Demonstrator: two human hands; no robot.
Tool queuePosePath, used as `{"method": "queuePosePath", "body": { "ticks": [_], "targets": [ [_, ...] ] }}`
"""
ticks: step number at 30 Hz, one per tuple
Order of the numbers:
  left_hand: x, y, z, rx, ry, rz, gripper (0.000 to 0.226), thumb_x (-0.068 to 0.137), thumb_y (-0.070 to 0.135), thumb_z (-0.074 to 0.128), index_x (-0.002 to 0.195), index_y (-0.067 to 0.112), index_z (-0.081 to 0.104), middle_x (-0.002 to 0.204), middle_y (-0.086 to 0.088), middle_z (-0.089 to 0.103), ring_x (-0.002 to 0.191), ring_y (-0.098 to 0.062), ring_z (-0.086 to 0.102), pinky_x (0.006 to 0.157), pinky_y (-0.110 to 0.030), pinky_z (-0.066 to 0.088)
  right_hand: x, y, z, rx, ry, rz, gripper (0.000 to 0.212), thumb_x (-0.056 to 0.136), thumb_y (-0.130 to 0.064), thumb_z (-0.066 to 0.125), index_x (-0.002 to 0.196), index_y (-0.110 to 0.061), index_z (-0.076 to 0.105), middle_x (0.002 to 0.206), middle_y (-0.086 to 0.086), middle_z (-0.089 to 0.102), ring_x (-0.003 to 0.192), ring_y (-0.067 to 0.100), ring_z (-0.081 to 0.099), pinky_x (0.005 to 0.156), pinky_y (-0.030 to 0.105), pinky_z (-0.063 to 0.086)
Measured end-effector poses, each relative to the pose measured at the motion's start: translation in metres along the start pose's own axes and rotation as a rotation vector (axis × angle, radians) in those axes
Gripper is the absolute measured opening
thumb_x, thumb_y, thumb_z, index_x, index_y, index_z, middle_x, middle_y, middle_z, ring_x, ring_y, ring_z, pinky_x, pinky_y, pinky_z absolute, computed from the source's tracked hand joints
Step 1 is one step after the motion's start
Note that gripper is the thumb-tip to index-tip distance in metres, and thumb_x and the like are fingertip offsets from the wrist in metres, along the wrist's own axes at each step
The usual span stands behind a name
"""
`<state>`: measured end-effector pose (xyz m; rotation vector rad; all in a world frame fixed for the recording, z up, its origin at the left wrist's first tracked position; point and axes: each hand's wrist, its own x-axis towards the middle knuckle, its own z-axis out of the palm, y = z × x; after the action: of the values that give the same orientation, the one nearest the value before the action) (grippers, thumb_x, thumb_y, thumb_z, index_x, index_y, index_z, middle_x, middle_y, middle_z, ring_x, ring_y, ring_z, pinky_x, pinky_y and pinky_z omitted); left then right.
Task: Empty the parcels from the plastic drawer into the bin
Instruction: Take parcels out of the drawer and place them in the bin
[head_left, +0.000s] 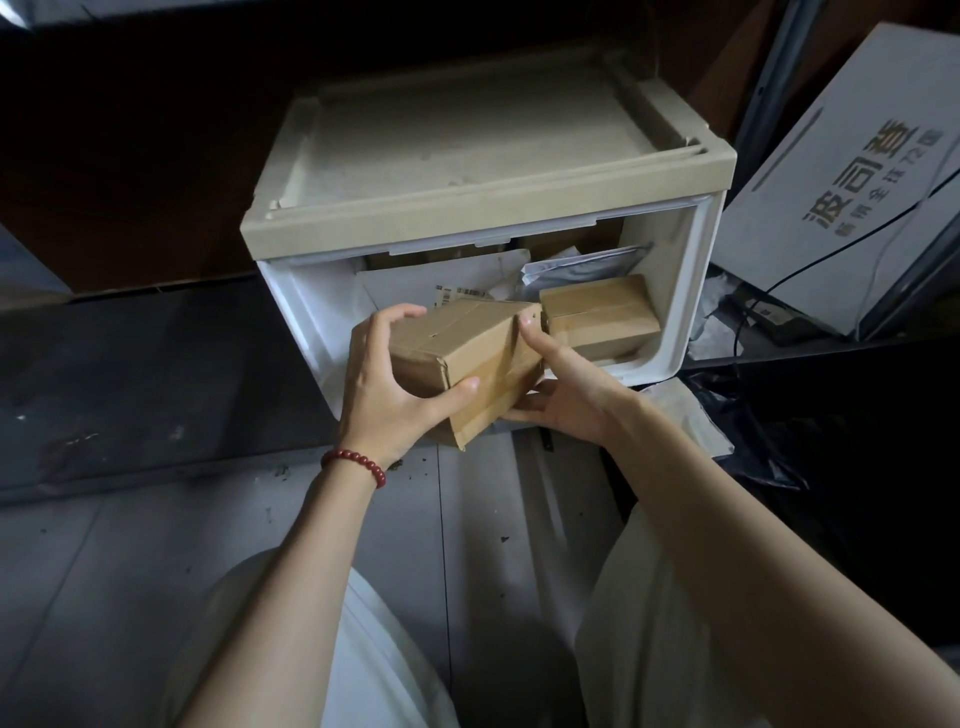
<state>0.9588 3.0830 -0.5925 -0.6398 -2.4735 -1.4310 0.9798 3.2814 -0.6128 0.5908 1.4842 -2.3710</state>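
Observation:
A white plastic drawer unit (696, 291) with a beige top stands on the floor, its front open. Just in front of the opening, both hands hold a taped brown cardboard parcel (467, 348). My left hand (384, 384) grips its near left end, fingers over the top and thumb underneath. My right hand (556, 395) holds its right side, thumb on top and fingers below. Inside the drawer lie another brown parcel (597, 306), a grey plastic mailer (576, 270) and white envelopes (405, 291). No bin is in view.
A large white printed carton (852, 182) leans at the right, with a black cable (779, 280) running past it. Dark plastic bags and papers (727, 415) lie right of the drawer. My knees in light trousers fill the bottom. A dark floor strip lies at left.

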Motion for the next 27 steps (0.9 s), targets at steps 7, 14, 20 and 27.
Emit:
{"method": "queuePosePath", "body": {
  "ticks": [7, 14, 20, 27],
  "targets": [
    [-0.002, 0.002, 0.003, -0.03, -0.134, -0.025, 0.095, 0.046, 0.058, 0.085, 0.126, 0.034, 0.04, 0.127, 0.01, 0.04, 0.111, 0.014, 0.037, 0.083, 0.004, 0.031, 0.0, 0.001, -0.005, 0.048, 0.148, 0.122, 0.079, 0.059, -0.054, 0.077, 0.121, -0.013, 0.048, 0.117, 0.016, 0.054, 0.104, 0.034, 0.059, 0.068, 0.048, 0.058],
    [0.001, 0.0, -0.001, 0.154, -0.345, 0.124, 0.115, 0.039, 0.071, 0.08, 0.139, 0.046, 0.029, 0.151, 0.013, 0.02, 0.137, -0.007, 0.024, 0.109, -0.035, 0.029, -0.015, -0.009, -0.024, 0.04, 0.248, 0.138, 0.063, 0.067, -0.059, 0.072, 0.105, -0.012, 0.053, 0.104, 0.014, 0.054, 0.094, 0.03, 0.06, 0.057, 0.042, 0.057],
    [0.0, 0.024, 0.035, 0.177, -0.417, 0.269, 0.096, 0.057, 0.054, 0.083, 0.138, 0.044, 0.034, 0.134, 0.018, 0.041, 0.12, -0.001, 0.04, 0.098, -0.03, 0.041, -0.064, -0.018, -0.09, -0.013, 0.258, 0.08, 0.064, 0.072, -0.066, 0.068, 0.106, -0.012, 0.06, 0.097, 0.009, 0.057, 0.077, 0.023, 0.071, 0.056, 0.033, 0.056],
    [0.004, 0.08, 0.095, 0.052, -0.495, 0.27, 0.088, 0.059, 0.059, 0.077, 0.136, 0.037, 0.041, 0.131, 0.018, 0.049, 0.117, -0.001, 0.046, 0.096, -0.024, 0.04, -0.123, -0.006, -0.159, -0.345, 0.332, -0.077, 0.088, 0.051, -0.089, 0.063, 0.126, -0.044, 0.05, 0.12, -0.001, 0.062, 0.103, 0.017, 0.066, 0.073, 0.038, 0.06]
  ]
}}
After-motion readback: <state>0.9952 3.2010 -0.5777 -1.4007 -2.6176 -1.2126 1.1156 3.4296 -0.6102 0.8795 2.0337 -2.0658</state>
